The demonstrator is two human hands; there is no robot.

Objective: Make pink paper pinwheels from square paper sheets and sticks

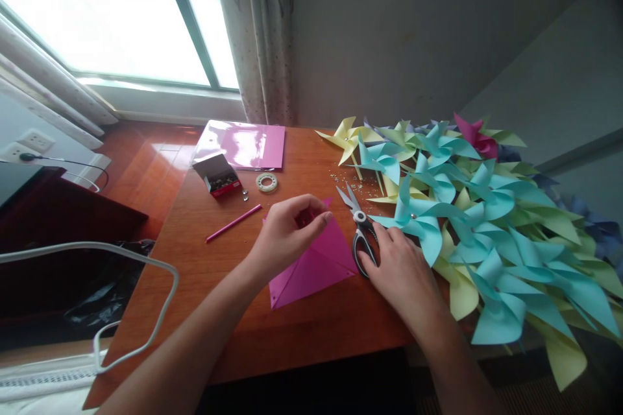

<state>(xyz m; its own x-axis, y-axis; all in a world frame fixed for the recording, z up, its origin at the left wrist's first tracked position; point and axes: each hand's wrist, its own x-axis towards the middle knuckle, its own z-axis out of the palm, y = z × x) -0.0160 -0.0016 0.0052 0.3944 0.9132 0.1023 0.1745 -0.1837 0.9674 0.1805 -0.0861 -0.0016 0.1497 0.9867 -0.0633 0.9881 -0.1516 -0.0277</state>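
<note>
Our left hand (287, 230) pinches the pink paper square (314, 266) at mid-table (195, 253), fingers curled; our right hand (399, 266) lies open on the scissors (363, 230) just beside it

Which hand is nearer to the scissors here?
Right. The right hand rests against the handles of the scissors, though a grip isn't clear. The left hand is off to their left, fingers pinching the pink paper.

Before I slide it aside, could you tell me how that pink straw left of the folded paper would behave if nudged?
The pink straw looks thin and round, so it probably rolls on the smooth table. It seems very light, likely skittering away. Nothing lies against it to stop it.
</note>
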